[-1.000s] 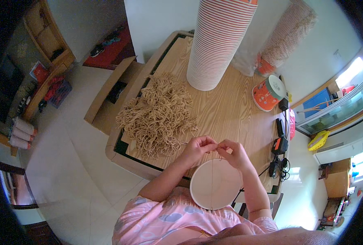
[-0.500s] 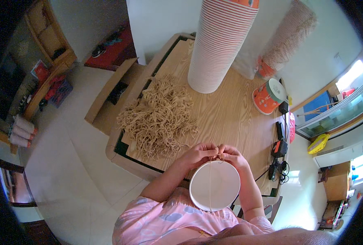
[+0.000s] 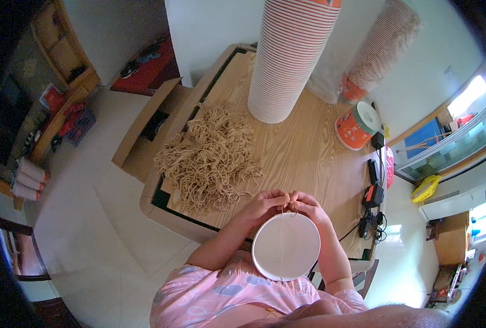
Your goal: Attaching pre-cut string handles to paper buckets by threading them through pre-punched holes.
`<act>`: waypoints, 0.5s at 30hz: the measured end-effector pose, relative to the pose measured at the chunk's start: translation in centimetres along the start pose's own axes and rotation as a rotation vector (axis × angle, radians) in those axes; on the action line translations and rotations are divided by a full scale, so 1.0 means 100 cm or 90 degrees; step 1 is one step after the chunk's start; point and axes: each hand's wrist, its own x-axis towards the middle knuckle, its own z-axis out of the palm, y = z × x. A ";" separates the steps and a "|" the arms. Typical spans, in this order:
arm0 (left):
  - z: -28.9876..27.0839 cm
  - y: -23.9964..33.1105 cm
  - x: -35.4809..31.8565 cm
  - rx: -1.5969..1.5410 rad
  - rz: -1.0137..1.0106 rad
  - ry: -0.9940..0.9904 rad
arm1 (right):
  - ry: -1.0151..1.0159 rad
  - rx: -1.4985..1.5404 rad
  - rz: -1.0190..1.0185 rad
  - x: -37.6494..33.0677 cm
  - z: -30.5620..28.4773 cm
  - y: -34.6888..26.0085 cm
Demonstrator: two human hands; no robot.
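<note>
A white paper bucket point(image 3: 302, 252) rests against my lap, its mouth facing up. A thin tan string point(image 3: 283, 246) runs straight across the mouth from the near rim to the far rim. At the far rim, my left hand point(image 3: 267, 206) pinches the string between thumb and forefinger. My right hand point(image 3: 309, 208) meets it there, fingertips closed on the string too, with a small loose end curling below them. The fingers hide how the string passes through the rim. Beyond my left hand lies a tangled pile of tan strings point(image 3: 213, 158) on the wooden table point(image 3: 303, 158).
A tall stack of white paper buckets point(image 3: 289, 60) rises from the table's far side. Behind it leans a plastic-wrapped bucket stack point(image 3: 382, 52). An orange bucket point(image 3: 353, 128) stands at the right, near black power adapters point(image 3: 373, 195). An open cardboard box point(image 3: 144, 131) sits left of the table.
The fingertips of both hands have shifted slightly against each other at the far rim, still pinching. The whole view has moved a little; the bucket and the string across it stay put.
</note>
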 end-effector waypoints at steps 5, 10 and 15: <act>0.015 0.010 -0.001 0.145 0.115 0.112 | 0.104 -0.058 0.042 0.006 -0.002 0.001; 0.008 0.015 0.002 0.421 0.216 0.190 | 0.156 -0.032 0.063 0.015 -0.006 -0.001; 0.022 0.020 -0.003 0.757 0.298 0.261 | 0.114 -0.284 0.000 0.019 -0.013 -0.005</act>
